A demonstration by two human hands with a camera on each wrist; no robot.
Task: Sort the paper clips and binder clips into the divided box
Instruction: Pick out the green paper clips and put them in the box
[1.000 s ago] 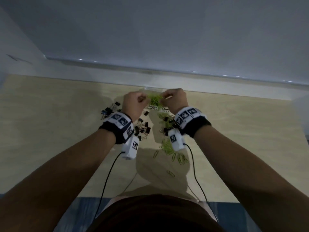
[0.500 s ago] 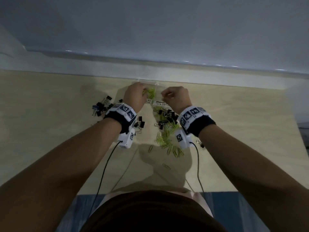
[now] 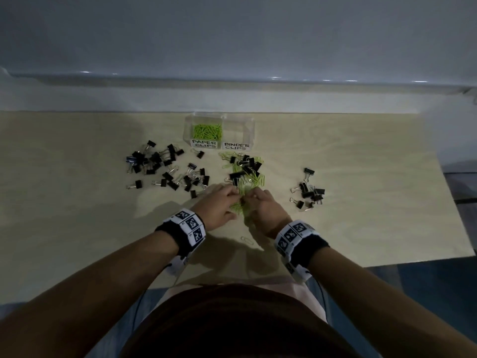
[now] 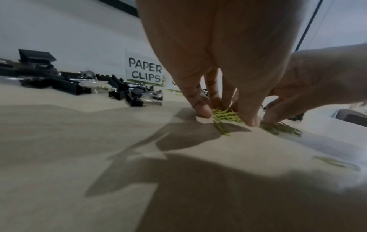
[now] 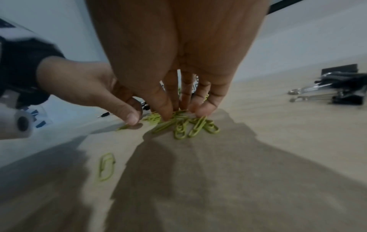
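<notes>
From the head view, my left hand (image 3: 218, 206) and right hand (image 3: 263, 206) met low over the green paper clips (image 3: 238, 202) on the tabletop (image 3: 77, 215), fingers curled down into the near end of the pile. The box (image 3: 219, 130) stood at the far edge, its left cell, labelled PAPER CLIPS, holding green clips (image 3: 207, 131); the right cell was labelled BINDER CLIPS. Black binder clips (image 3: 165, 166) lay scattered to the left, more sat mixed into the green pile (image 3: 245, 166), and a small group (image 3: 308, 191) lay well to the right. One loose clip (image 3: 247, 240) lay between my wrists.

At the left wrist, my left fingertips (image 4: 202, 109) and thumb pressed down around a bunch of paper clips (image 4: 226, 116) on the tabletop, my grip gathered on them. The right hand (image 4: 309, 87) touched clips just beside.

At the right wrist, my right fingers (image 5: 204, 108) and thumb closed together on a cluster of paper clips (image 5: 188, 125). The left thumb (image 5: 129, 116) pressed down nearby. The loose clip (image 5: 106, 166) lay nearer the camera, binder clips (image 5: 341, 89) off to the right.
</notes>
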